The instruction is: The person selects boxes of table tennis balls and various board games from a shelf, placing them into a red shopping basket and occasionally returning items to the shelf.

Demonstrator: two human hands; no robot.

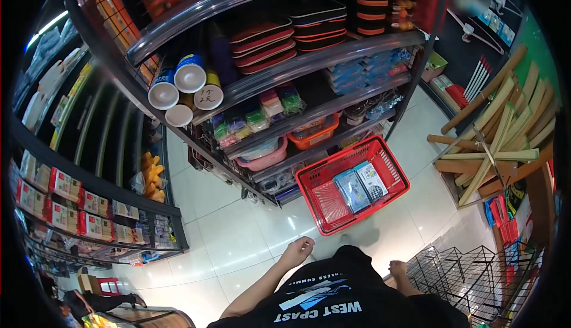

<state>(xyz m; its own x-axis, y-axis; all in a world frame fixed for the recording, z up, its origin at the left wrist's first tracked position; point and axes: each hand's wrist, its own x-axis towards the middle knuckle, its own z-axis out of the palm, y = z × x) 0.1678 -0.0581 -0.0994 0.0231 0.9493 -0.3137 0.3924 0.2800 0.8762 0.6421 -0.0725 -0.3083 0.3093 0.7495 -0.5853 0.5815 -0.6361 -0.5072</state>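
My left hand [298,252] is held out in front of my black shirt, its fingers curled in and nothing visible in them. Over on the other side my right hand [397,268] hangs near my body with fingers folded, also showing nothing held. A red plastic shopping basket [324,231] stands ahead of both hands, apart from them, beside the shelf end. Inside it lie a blue flat package [351,190] and a white-and-blue printed package [373,180].
A dark shelf rack [285,81] ahead carries pencil cases [262,45], white-ended cans [190,78] and plastic baskets [313,133]. Wooden handles [505,126] lean at the right above a black wire rack [458,274]. Another person [101,300] is at lower left.
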